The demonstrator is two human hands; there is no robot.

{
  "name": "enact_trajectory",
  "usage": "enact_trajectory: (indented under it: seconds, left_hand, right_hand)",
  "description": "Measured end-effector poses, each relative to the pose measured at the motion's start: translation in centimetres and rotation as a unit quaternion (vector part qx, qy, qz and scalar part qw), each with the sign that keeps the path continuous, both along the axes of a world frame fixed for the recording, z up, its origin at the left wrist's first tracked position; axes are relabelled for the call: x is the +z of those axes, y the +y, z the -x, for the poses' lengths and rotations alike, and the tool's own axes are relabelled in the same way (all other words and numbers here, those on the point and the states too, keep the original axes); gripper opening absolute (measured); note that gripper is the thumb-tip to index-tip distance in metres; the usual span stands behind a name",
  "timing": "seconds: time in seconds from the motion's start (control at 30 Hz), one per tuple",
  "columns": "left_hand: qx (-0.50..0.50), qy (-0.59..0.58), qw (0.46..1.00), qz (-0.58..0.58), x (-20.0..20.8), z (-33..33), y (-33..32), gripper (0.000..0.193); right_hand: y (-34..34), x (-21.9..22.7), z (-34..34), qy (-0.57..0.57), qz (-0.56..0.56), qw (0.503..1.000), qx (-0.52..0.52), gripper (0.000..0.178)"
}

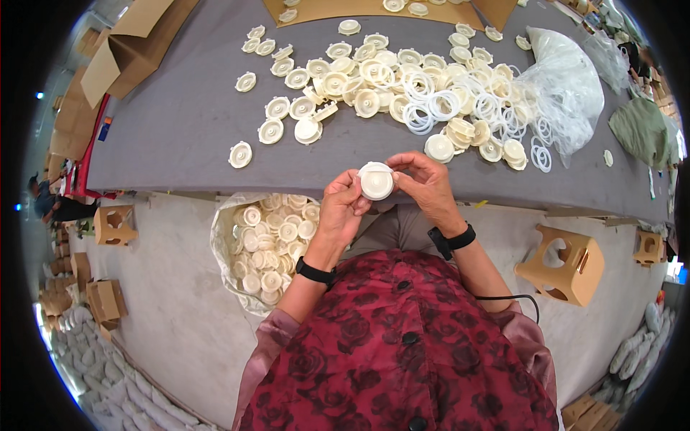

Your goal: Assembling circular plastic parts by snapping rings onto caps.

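A round cream plastic cap [375, 181] is held up at the table's front edge, its broad face toward me. My left hand [341, 210] is closed on its left rim, with thumb and fingers pinching it. At the opposite rim, my right hand [427, 189] pinches with thumb and index finger. Whether a ring sits on the cap's edge is too small to tell. Just beyond lies a heap of similar caps [334, 82], with translucent white rings [445, 105] spread over its right side.
A clear plastic bag [564, 90] lies right of the heap on the grey table [180, 122]. Below the table's edge, at left, stands a white sack [222, 248] of caps. Cardboard boxes [133, 50] stand at the far left; a tan plastic stool [564, 264] is at right.
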State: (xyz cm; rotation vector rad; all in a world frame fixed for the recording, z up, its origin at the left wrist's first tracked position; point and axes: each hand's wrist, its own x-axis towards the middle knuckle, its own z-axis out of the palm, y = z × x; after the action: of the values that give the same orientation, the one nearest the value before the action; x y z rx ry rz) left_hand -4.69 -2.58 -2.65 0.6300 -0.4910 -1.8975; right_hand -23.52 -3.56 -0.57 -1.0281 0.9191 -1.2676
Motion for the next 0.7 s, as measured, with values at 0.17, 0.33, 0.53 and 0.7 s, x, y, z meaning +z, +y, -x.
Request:
enact_trajectory:
  seconds: [0.17, 0.33, 0.53, 0.7]
  left_hand:
    - [-0.026, -0.03, 0.999, 0.0, 0.6, -0.3, 0.1, 0.009]
    - [-0.067, -0.044, 0.996, 0.045, 0.8, -0.3, 0.0, 0.011]
    - [-0.085, -0.148, 0.981, 0.088, 0.9, -1.5, -0.9, 0.017]
    - [-0.085, -0.095, 0.987, 0.095, 4.1, -0.5, -1.0, 0.026]
  right_hand:
    - [0.2, 0.3, 1.1, 0.028, -0.004, 0.997, 0.069, 0.014]
    - [-0.1, 0.5, 2.1, 0.039, -0.028, 0.994, 0.103, 0.015]
    - [0.1, 1.4, 1.7, 0.056, -0.019, 0.988, 0.146, 0.014]
    - [0.4, 1.0, 1.6, 0.077, -0.019, 0.985, 0.152, 0.014]
